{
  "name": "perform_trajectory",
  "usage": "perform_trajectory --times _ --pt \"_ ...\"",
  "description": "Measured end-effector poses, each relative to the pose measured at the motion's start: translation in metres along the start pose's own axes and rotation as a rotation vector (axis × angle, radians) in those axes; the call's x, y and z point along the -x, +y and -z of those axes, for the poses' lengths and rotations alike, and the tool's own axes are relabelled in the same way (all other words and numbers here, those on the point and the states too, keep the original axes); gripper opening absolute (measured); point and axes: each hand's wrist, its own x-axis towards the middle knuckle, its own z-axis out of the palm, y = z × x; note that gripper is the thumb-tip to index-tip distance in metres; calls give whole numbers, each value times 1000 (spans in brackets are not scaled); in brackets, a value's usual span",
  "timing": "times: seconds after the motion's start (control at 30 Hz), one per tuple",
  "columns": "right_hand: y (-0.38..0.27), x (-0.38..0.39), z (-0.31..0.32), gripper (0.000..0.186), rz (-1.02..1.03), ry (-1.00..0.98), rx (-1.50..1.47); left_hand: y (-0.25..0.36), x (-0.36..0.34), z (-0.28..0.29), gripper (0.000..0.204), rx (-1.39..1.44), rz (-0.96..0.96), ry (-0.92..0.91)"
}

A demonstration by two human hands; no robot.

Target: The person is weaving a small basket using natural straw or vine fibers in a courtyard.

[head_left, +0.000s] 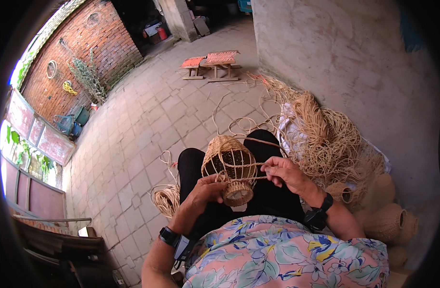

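A woven basket (221,146) of tan cord lies across my lap, its closely woven round end toward me and a band of open upright strands around its middle. My left hand (209,190) is closed on the basket's near side, fingers at the strands above the small end. To the right of it, my right hand (288,174) pinches a twisted cord (259,178) that runs taut to the basket. Another length passes from the basket to the same fingers. The fingertips of my left hand are partly hidden by the weave.
A big tangled heap of cord (325,129) lies on white sheeting at right, by the plaster wall (335,53). Woven baskets (385,223) stand at lower right. A cord coil (166,199) sits by my left knee. Two low stools (222,58) stand ahead on the tiled floor.
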Motion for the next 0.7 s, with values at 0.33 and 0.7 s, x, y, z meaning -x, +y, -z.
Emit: perform_trajectory --times 0.33,0.7 --pt "-25 -41 -13 17 245 43 -10 4 2 -11 20 -9 13 61" --pt "-18 -39 -13 21 188 49 339 -1 4 -11 18 57 4 78"
